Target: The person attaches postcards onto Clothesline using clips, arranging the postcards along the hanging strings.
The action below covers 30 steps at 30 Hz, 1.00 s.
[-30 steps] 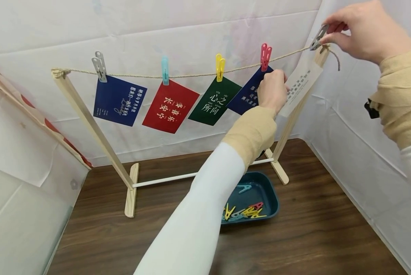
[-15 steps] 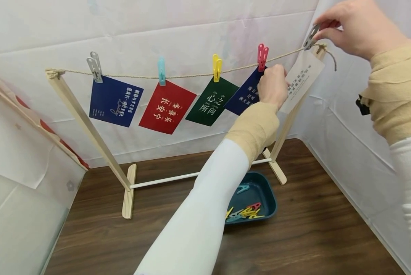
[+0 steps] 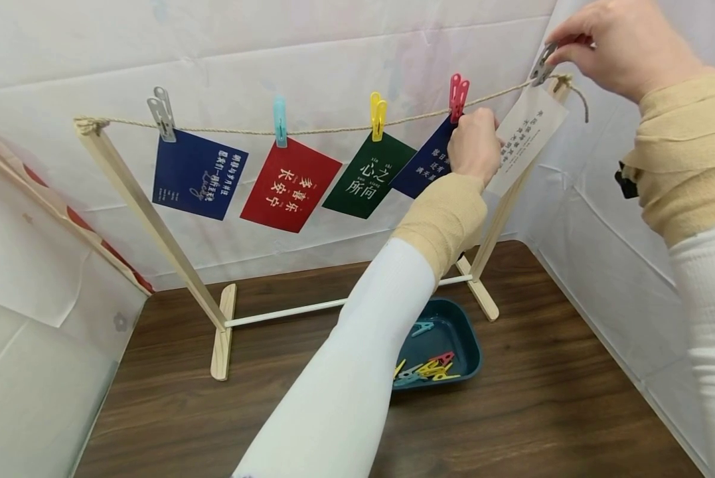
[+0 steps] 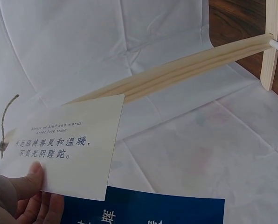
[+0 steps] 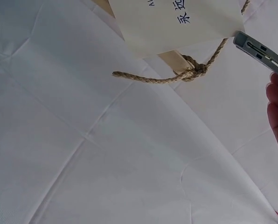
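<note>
My left hand (image 3: 475, 147) pinches a white printed card (image 4: 69, 154) by its edge, thumb on the printed face. In the head view that card hangs tilted in front of the right post. Up at the rope's right end, my right hand (image 3: 623, 50) pinches a grey clothespin (image 3: 544, 64) by its handles. The clothespin's tip is right at the card's upper corner and the rope (image 3: 232, 133), as the right wrist view also shows. Beside the left hand, a dark blue card (image 3: 423, 162) hangs from a pink clothespin (image 3: 459, 97), partly hidden by that hand.
Further left hang a green card (image 3: 369, 178), a red card (image 3: 291, 186) and another blue card (image 3: 200, 176), each clipped. Wooden posts (image 3: 154, 222) hold up the rope. A dark teal tray (image 3: 473, 335) of loose clothespins stands below, partly behind the left arm.
The head view has shifted slightly. My right hand and the grey clothespin have moved a little left of the knot on the right post. The left hand keeps its pinch on the white card.
</note>
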Each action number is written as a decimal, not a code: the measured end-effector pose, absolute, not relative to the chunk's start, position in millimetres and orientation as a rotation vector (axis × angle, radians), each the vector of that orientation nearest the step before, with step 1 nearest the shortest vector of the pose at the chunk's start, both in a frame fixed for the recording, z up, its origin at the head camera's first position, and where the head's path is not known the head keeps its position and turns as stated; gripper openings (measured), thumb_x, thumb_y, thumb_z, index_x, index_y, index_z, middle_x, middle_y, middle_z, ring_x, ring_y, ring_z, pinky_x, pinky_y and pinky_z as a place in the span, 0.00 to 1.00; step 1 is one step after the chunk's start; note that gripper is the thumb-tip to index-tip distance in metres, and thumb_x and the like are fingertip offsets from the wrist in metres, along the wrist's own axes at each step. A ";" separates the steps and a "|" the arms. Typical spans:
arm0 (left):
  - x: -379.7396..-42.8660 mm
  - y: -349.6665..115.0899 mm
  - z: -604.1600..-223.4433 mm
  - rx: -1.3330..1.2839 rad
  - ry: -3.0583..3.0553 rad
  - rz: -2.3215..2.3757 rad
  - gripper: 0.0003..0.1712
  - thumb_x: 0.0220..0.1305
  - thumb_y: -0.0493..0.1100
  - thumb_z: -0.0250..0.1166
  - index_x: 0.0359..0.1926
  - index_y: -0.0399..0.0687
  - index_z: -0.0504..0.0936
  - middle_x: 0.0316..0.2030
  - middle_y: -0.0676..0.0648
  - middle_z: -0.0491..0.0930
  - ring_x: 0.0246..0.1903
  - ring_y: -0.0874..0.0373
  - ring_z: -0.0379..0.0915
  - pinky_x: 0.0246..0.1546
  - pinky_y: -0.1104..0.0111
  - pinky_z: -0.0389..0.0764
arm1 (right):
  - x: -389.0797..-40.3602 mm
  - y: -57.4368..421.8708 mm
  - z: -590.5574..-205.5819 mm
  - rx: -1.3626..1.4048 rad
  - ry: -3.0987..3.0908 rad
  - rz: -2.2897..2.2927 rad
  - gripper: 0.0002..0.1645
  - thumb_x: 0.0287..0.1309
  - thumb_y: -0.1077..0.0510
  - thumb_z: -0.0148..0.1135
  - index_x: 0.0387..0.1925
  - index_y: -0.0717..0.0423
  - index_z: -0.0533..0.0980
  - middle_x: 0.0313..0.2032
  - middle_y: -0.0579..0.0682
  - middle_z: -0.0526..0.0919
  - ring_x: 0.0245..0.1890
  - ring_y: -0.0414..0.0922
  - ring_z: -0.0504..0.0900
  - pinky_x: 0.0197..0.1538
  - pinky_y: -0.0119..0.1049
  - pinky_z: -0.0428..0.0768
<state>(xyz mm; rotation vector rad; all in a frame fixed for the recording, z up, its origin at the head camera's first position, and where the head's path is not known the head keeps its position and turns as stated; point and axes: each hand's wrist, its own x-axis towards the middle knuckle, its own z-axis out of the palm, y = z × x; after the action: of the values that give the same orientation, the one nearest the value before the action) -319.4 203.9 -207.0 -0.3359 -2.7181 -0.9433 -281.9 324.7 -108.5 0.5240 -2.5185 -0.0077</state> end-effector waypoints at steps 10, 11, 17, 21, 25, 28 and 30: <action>-318.1 203.9 -207.8 -0.324 -2.721 -0.929 0.08 0.54 0.47 0.63 0.37 0.59 0.79 0.33 0.60 0.79 0.34 0.65 0.75 0.31 0.73 0.73 | -285.5 326.0 -108.5 0.525 -2.515 0.011 0.10 0.54 0.67 0.57 0.38 0.70 0.77 0.34 0.64 0.79 0.27 0.36 0.62 0.32 0.28 0.60; -318.0 203.8 -208.0 -0.326 -2.723 -0.931 0.07 0.54 0.47 0.63 0.37 0.58 0.79 0.33 0.60 0.79 0.34 0.65 0.75 0.31 0.73 0.73 | -285.7 325.5 -108.7 0.524 -2.515 0.009 0.10 0.54 0.67 0.57 0.38 0.69 0.77 0.35 0.64 0.79 0.27 0.38 0.62 0.32 0.27 0.59; -317.0 202.0 -208.6 -0.333 -2.717 -0.928 0.06 0.57 0.45 0.61 0.37 0.58 0.79 0.32 0.60 0.79 0.34 0.65 0.75 0.32 0.73 0.73 | -287.1 322.1 -108.2 0.494 -2.560 0.005 0.11 0.56 0.66 0.55 0.40 0.70 0.76 0.36 0.65 0.78 0.30 0.47 0.63 0.32 0.26 0.58; -316.3 200.2 -209.0 -0.340 -2.707 -0.901 0.07 0.56 0.45 0.62 0.37 0.58 0.79 0.32 0.60 0.79 0.35 0.64 0.75 0.32 0.72 0.73 | -287.9 320.2 -107.6 0.470 -2.598 0.012 0.12 0.57 0.66 0.54 0.41 0.71 0.75 0.37 0.65 0.77 0.30 0.48 0.63 0.32 0.29 0.60; -316.4 199.1 -208.8 -0.350 -2.699 -0.876 0.07 0.56 0.44 0.62 0.37 0.59 0.80 0.32 0.61 0.80 0.35 0.64 0.75 0.33 0.72 0.73 | -289.1 318.8 -106.3 0.467 -2.615 0.008 0.13 0.57 0.65 0.54 0.41 0.72 0.75 0.38 0.66 0.77 0.29 0.43 0.64 0.31 0.28 0.60; -316.9 199.1 -208.2 -0.352 -2.704 -0.870 0.07 0.55 0.45 0.63 0.37 0.59 0.80 0.32 0.61 0.80 0.36 0.64 0.75 0.33 0.72 0.72 | -290.1 317.9 -105.2 0.482 -2.621 -0.004 0.12 0.57 0.65 0.54 0.41 0.71 0.75 0.38 0.66 0.77 0.28 0.41 0.64 0.32 0.26 0.60; -317.3 199.4 -208.1 -0.352 -2.711 -0.868 0.07 0.55 0.46 0.63 0.37 0.59 0.80 0.33 0.60 0.79 0.36 0.64 0.74 0.33 0.72 0.72 | -290.9 317.3 -104.8 0.505 -2.622 -0.013 0.12 0.57 0.66 0.54 0.40 0.72 0.75 0.38 0.66 0.77 0.28 0.41 0.64 0.31 0.26 0.60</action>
<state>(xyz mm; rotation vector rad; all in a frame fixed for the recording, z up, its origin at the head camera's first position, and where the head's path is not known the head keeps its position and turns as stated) -317.3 199.4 -208.1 -0.3520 -2.7112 -0.8678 -290.9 317.3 -104.8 0.5055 -2.6223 -0.0126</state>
